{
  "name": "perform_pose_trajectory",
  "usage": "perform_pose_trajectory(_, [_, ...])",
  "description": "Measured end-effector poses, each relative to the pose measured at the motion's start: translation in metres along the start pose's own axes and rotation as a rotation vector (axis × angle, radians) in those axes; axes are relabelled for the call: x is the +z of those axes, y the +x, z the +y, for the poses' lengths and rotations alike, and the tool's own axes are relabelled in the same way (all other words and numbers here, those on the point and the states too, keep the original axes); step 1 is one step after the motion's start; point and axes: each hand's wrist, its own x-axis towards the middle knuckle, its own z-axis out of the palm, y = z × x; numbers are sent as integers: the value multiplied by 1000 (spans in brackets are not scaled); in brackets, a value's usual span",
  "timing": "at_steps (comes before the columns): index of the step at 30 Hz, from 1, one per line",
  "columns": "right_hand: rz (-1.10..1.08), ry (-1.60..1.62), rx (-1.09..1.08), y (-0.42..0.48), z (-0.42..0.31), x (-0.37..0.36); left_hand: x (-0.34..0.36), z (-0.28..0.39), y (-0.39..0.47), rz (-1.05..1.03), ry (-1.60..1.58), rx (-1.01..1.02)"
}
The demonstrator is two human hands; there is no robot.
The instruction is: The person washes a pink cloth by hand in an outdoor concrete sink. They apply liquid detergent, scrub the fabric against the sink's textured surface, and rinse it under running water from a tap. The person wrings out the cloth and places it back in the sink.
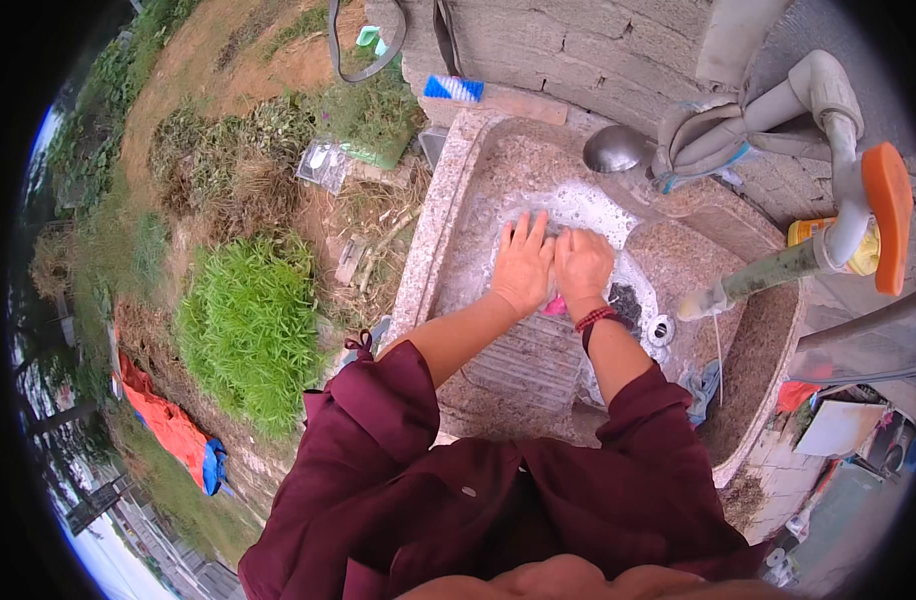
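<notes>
Both hands are low in a speckled stone washing sink, side by side over soapy water. My left hand lies palm down with its fingers spread, pressing on a wet greyish cloth that is mostly hidden. Beside it, my right hand is curled into a fist on that cloth, and a red bead bracelet circles the wrist. A bit of pink material shows between my forearms. Dark wet material lies right of my right wrist. Ribbed washboard stone slopes below my hands.
A metal bowl sits on the sink's back rim. The blue-and-white brush rests at the back left corner. At right, a grey pipe with a tap end reaches over the basin, near an orange sole. A drain and bluish cloth lie inside.
</notes>
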Motion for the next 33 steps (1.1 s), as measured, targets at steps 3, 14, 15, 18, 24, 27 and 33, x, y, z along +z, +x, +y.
perform_pose_trajectory(3, [167,-167,25,49,31,34,0,0,59,167,23,-94])
perform_pose_trajectory(14, [-175,217,-78,-94,-53,-88,-34,22,-120,-193,-192,138])
perform_pose_trajectory(15, [-158,197,-95,-85,-49,-79,-30,20,-121,-209,-160,146])
perform_pose_trajectory(18, [-60,16,-112,-26,-14,-21,-14,5,-33,-89,-55,65])
perform_pose_trajectory(24, [134,-121,-39,56,25,31,8,-12,66,102,-9,-105])
perform_pose_trajectory(27, [-100,-71,-13,30,11,10,-9,-3,34,2,-40,-54])
perform_pose_trajectory(33, [-226,151,-30,-110,-55,-91,-51,28,-119,-366,-225,161])
